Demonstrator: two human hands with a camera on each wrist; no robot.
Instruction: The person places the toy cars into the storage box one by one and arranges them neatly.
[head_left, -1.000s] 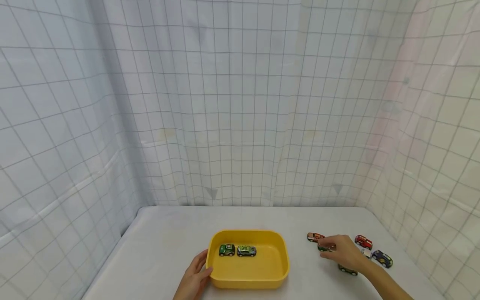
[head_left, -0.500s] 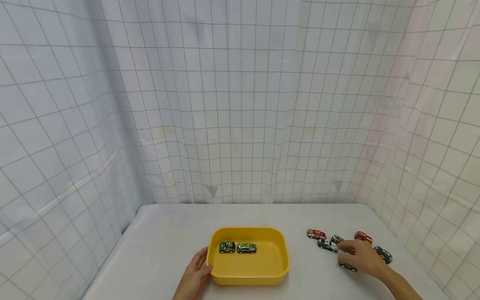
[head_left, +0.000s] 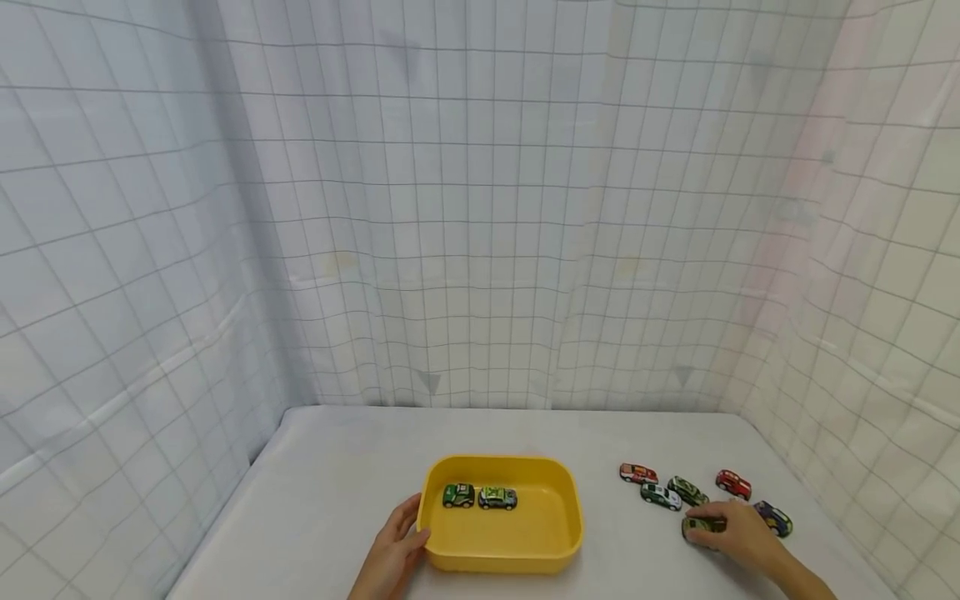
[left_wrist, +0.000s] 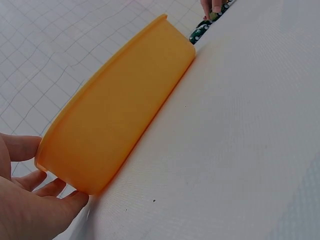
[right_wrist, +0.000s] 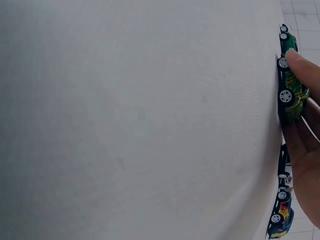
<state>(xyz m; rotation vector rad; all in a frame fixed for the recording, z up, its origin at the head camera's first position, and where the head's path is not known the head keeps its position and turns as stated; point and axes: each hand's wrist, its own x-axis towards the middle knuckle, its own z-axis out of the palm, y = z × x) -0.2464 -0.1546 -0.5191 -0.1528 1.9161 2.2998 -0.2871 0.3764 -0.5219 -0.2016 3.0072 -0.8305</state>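
White grid-lined cloth (head_left: 480, 208) hangs behind and on both sides of a table (head_left: 337, 467) with a pale covering, beyond the reach of the person's hands. The left hand (head_left: 393, 542) holds a yellow tray (head_left: 502, 563) by its near left corner, the thumb at the rim and the fingers along the outer side wall. The tray sits flat, just to the right of that hand. Inside it, near the far wall and toward the left hand, a dark green car (head_left: 458, 496) and a green-and-grey car (head_left: 498, 498) stand side by side.

Well apart from the tray, the right hand (head_left: 738, 533) pinches a green patterned car (right_wrist: 290, 85) between thumb and fingers, low over the table; whether its wheels touch the surface cannot be told. Beyond the right hand and to its left lie an orange-red car (head_left: 638, 473), a green-and-white car (head_left: 661, 497) and a camouflage car (head_left: 687, 491), close together. Farther out, past the knuckles, is a red car (head_left: 733, 484). Just to the right of the hand stands a dark blue car (head_left: 773, 518), its flame-like markings visible from the right wrist.
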